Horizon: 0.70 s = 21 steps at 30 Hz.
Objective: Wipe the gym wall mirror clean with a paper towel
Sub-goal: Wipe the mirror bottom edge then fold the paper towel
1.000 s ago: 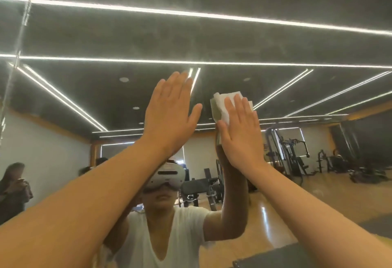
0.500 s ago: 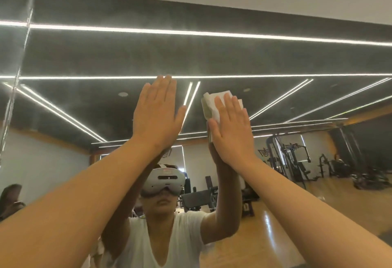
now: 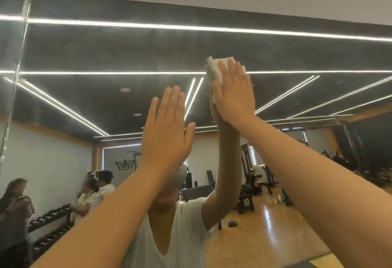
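The gym wall mirror (image 3: 106,51) fills the view in front of me, and its top edge runs under a grey wall strip. A folded white paper towel (image 3: 216,67) lies flat against the glass high up, right of centre. My right hand (image 3: 233,91) presses on it with straight fingers, covering its lower part. To the left and lower, my left hand (image 3: 166,127) is held flat with straight fingers at the glass and holds nothing. Both my arms reach up from the bottom of the view.
The mirror reflects me in a white shirt, ceiling light strips, a dumbbell rack (image 3: 51,221) and several people (image 3: 89,195) at the lower left, and gym machines (image 3: 256,182) on a wooden floor at the right. A vertical mirror seam (image 3: 16,80) runs down the left side.
My right hand has slid the paper towel upward on the glass, toward the mirror's top edge. My left hand now sits lower than the right one. The view has tilted upward.
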{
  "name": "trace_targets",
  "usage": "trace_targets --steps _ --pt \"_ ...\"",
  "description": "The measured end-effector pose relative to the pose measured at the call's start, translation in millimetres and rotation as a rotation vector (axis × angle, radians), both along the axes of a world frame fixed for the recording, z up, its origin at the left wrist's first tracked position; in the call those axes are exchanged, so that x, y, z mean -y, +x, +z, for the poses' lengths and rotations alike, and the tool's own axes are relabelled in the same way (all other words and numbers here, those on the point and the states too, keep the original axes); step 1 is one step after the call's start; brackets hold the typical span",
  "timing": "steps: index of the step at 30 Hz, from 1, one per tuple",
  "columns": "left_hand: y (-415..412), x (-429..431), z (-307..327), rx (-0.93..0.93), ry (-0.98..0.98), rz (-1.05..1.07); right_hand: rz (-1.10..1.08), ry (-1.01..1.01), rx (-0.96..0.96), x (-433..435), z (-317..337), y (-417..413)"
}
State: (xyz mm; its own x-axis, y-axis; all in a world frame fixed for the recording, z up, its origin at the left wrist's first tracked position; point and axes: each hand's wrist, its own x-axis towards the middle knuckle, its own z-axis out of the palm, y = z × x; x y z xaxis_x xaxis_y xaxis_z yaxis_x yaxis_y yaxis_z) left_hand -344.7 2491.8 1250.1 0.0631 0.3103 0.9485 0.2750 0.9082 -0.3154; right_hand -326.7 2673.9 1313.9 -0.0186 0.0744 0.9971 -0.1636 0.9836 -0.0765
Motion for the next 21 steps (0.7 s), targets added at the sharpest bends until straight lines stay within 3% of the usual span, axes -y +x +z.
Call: trace_targets --steps 8,21 --pt "-4 0 0 -0.005 0.011 0.013 -0.041 0.096 0.02 -11 101 -9" --pt "-8 0 0 -0.044 0.025 0.017 -0.045 0.123 -0.028 -14 182 -9"
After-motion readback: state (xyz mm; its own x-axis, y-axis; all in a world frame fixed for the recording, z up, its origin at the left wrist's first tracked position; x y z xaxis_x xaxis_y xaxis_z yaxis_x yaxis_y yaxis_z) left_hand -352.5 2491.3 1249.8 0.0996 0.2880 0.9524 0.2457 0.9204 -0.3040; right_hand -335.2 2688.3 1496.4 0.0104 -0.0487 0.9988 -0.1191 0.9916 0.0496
